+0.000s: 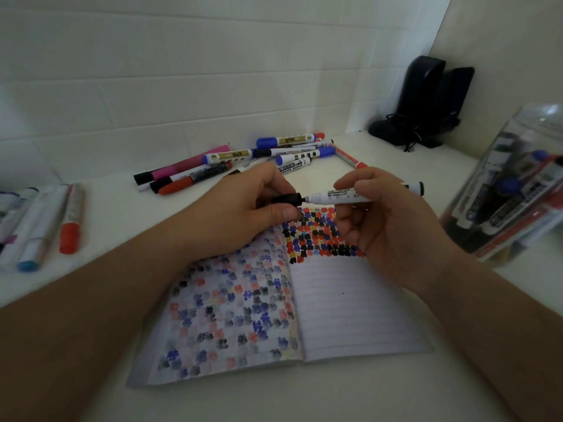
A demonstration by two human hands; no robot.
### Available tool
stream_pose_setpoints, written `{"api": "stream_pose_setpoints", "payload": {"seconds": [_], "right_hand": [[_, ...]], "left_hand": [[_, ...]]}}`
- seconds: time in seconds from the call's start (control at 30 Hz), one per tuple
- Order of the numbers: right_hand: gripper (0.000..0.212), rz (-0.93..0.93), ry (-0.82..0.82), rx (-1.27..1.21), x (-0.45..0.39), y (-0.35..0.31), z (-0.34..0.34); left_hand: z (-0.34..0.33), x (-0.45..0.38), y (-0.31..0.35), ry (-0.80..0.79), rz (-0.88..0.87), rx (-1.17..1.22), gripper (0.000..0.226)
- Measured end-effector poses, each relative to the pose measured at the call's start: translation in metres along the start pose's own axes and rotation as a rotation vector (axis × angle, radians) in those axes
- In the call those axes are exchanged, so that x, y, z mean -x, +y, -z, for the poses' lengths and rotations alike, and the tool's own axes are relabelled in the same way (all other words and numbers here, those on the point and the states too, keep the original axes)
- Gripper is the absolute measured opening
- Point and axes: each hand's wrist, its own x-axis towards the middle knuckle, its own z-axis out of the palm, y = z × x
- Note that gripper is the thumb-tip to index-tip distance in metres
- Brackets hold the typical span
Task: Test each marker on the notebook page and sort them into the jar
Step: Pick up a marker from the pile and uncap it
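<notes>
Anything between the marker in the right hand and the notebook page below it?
Nothing visible. The right hand holds the marker above the notebook, tip bare; the left hand pinches the black cap just off the tip. The page beneath is unobstructed.

Looks like a home desk nook: a white counter [304, 397] set in a corner of white brick-pattern wall [182, 86], two small black desktop speakers [426, 99] beyond the grip.
</notes>
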Motion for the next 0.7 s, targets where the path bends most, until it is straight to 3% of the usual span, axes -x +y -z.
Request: {"api": "stream_pose_setpoints", "payload": {"seconds": [0.13, 0.27, 0.47, 0.7], "right_hand": [[0.022, 0.018, -0.02, 0.083, 0.002, 0.004, -0.003], [0.016, 0.04, -0.013, 0.074, 0.002, 0.008, -0.009], [0.028, 0.053, 0.013, 0.015, 0.0, 0.011, -0.015], [0.014, 0.068, 0.038, 0.045, -0.003, 0.015, -0.022]], "left_hand": [[-0.003, 0.0, 0.0, -0.019, -0.018, 0.022, 0.02], [-0.008, 0.0, -0.002, -0.021, -0.034, 0.06, 0.009], [-0.009, 0.001, 0.003, 0.038, -0.108, -0.073, 0.006], [-0.008, 0.001, 0.001, 0.079, -0.101, -0.182, 0.012]]}}
